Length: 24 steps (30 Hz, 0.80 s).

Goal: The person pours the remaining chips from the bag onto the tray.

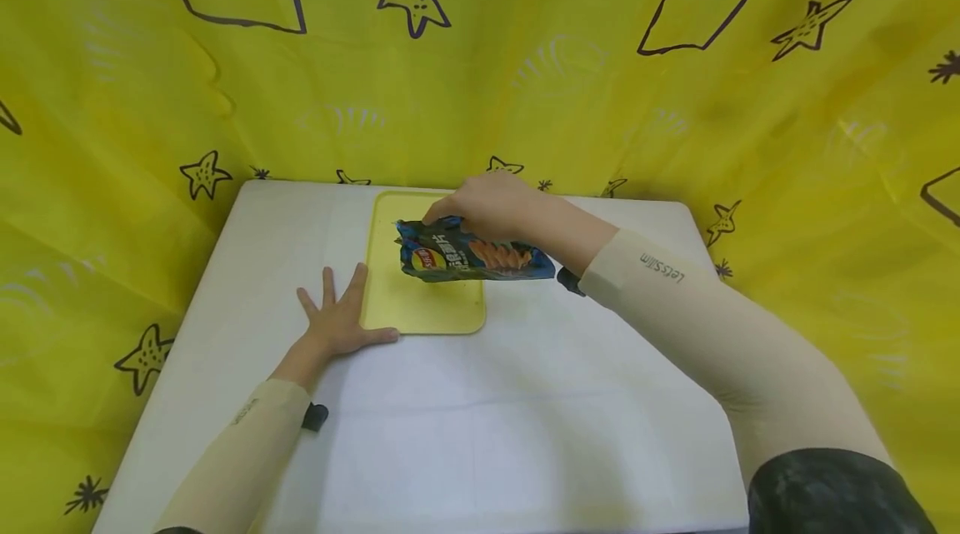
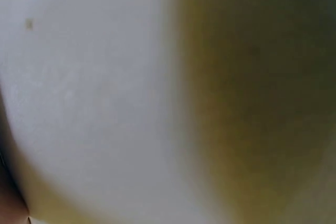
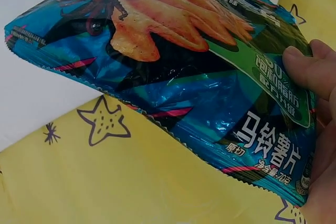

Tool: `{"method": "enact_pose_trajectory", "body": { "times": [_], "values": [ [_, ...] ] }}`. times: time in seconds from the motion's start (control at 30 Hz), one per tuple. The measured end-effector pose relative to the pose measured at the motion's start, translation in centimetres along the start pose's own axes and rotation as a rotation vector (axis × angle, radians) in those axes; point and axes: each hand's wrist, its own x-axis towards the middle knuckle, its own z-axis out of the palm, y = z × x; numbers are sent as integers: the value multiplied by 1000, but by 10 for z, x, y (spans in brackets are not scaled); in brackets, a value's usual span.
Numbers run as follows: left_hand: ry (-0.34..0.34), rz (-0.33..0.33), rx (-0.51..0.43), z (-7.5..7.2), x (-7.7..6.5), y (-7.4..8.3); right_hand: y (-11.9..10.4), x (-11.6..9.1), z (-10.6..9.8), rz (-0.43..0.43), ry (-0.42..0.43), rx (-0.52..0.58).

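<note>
A blue potato chip bag [image 1: 480, 257] hangs tilted above the yellow tray [image 1: 420, 313] in the head view. My right hand [image 1: 491, 205] grips its upper edge from behind. The right wrist view has the same chip bag [image 3: 157, 85] close up, with the thumb [image 3: 302, 66] pressed on its printed face. My left hand [image 1: 337, 326] lies with fingers spread at the tray's lower left corner, its thumb along the near rim. In the left wrist view only a white surface and a blurred dark yellowish shape show; the left fingers are out of sight there.
Under the tray is a white table [image 1: 480, 442], its back edge close to a yellow curtain [image 1: 480, 84] printed with dark stars. The curtain also runs along both sides. The tray sits near the table's far edge.
</note>
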Motion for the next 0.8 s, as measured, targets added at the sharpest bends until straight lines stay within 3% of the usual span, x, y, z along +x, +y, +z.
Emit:
{"method": "enact_pose_trajectory", "body": {
  "times": [0.4,0.6,0.8],
  "values": [
    [25,-1,26,8,2,-2,3,9,-20,18,8,14],
    [36,2,32,9,3,-1,2,11,-15,-1,-36,-27],
    [45,2,32,8,2,-1,1,9,-9,42,-51,9]
  ]
}}
